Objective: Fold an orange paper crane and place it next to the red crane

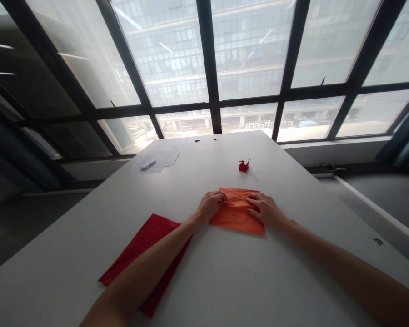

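An orange sheet of paper (237, 212) lies on the white table (225, 281), partly folded. My left hand (210, 205) rests on its left edge with fingers curled, pinching the paper near the top. My right hand (265, 210) lies on the right side of the sheet, fingers pressed down on it. A red sheet of paper (141, 247) lies flat under my left forearm. A small red folded paper crane (244, 165) stands further back on the table, apart from both hands.
White papers (163, 159) with a small white object (147, 165) on them lie at the far left of the table. Large windows with dark frames (209, 68) stand behind the table. A sill runs along the right side.
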Motion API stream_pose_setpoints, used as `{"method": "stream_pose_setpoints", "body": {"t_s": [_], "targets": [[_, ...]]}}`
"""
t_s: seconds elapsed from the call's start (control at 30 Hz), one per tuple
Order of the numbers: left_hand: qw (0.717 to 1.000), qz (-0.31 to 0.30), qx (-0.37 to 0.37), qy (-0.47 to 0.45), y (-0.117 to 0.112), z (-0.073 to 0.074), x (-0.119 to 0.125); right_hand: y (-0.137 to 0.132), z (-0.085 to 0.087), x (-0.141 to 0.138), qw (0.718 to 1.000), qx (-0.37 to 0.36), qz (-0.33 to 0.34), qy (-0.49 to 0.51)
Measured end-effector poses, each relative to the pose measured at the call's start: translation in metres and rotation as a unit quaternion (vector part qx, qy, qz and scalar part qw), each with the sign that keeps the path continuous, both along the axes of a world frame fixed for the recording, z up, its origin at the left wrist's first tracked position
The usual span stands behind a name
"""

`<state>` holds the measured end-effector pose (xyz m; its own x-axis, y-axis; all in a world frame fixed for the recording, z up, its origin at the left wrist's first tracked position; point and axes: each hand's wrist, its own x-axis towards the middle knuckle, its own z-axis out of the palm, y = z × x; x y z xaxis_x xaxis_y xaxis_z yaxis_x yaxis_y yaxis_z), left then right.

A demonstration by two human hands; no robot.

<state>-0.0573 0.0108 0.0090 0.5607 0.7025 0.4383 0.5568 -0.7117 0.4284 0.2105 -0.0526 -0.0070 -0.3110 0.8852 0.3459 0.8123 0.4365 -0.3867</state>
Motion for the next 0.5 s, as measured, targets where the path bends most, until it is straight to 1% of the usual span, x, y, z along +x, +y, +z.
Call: {"method": "stream_pose_setpoints", "body": {"t_s": [0.1, 0.3, 0.37, 0.5], "targets": [[1.000, 0.012, -0.013, -0.017, 0.0003, 0.0014, -0.0005, 0.0028, -0.0007, 0.0009, 1.000, 0.011, 0.004, 0.011], [0.999, -0.001, -0.035, -0.013, -0.0039, 0.0044, -0.0005, 0.0065, -0.0007, 0.0036, 0.997, 0.042, 0.026, 0.067], [1.000, -0.004, -0.020, 0.005, -0.0049, 0.0051, -0.0004, 0.0059, 0.0012, 0.0033, 0.994, 0.051, 0.024, 0.090], [0.998, -0.020, 0.036, 0.044, -0.0046, 0.0054, 0.0003, 0.0045, 0.0049, 0.0017, 0.989, 0.059, 0.007, 0.138]]}}
